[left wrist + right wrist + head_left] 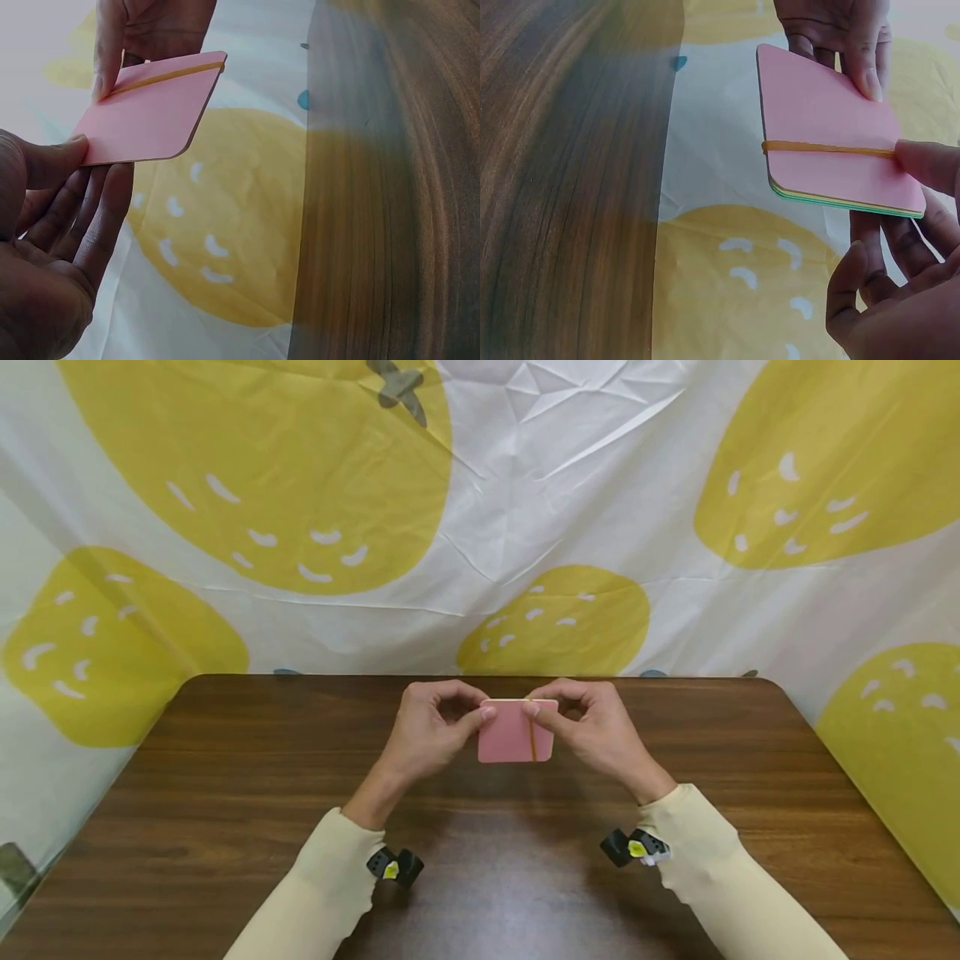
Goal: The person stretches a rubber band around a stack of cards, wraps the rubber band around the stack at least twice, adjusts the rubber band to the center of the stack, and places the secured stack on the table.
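Observation:
A small pink pad (504, 737) with rounded corners is held up above the table, an orange rubber band (533, 743) round it near its right side. The left hand (427, 727) pinches its upper left corner, thumb on the pink face. With thumb and fingers, the right hand (600, 727) pinches the top edge by the band; in the right wrist view its thumb touches the band (829, 148). Yellow and green layers show along the edge of the pad (832, 112) there. In the left wrist view the pink face (154, 112) is tilted.
A dark brown wooden table (225, 777) lies below the hands. Behind it hangs a white cloth (510, 510) with large yellow shapes. Each sleeved wrist carries a small black device, one on the left (395, 867) and one on the right (633, 847).

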The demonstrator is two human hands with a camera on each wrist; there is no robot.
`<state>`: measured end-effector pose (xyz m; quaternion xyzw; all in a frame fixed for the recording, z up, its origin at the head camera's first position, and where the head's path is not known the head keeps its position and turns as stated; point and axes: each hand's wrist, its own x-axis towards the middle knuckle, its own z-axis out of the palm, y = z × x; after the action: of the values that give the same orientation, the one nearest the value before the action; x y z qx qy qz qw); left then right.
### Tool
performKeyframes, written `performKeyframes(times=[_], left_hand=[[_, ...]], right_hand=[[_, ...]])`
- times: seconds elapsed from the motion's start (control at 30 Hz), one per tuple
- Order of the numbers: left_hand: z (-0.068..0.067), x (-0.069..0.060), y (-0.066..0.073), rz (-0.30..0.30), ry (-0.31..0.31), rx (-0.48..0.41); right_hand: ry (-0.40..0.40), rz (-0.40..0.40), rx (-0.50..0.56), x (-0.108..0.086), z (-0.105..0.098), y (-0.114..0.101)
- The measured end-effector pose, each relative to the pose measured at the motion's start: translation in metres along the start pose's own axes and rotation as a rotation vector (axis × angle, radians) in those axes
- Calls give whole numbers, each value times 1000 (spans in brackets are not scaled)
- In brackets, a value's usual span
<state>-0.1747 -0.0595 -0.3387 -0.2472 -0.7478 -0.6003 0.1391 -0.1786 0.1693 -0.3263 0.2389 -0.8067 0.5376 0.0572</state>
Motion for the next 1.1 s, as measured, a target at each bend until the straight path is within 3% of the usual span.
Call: performKeyframes(times=[0.47,0.9,1.1], left_hand=[[3,0,2,26,-4,32],[-1,0,0,11,-2,-5],[-1,-1,0,1,-6,-13]], right_hand=[[-3,-43,13,2,9,1],[-21,18,37,2,4,2],[-18,3,62,1,3,3]])
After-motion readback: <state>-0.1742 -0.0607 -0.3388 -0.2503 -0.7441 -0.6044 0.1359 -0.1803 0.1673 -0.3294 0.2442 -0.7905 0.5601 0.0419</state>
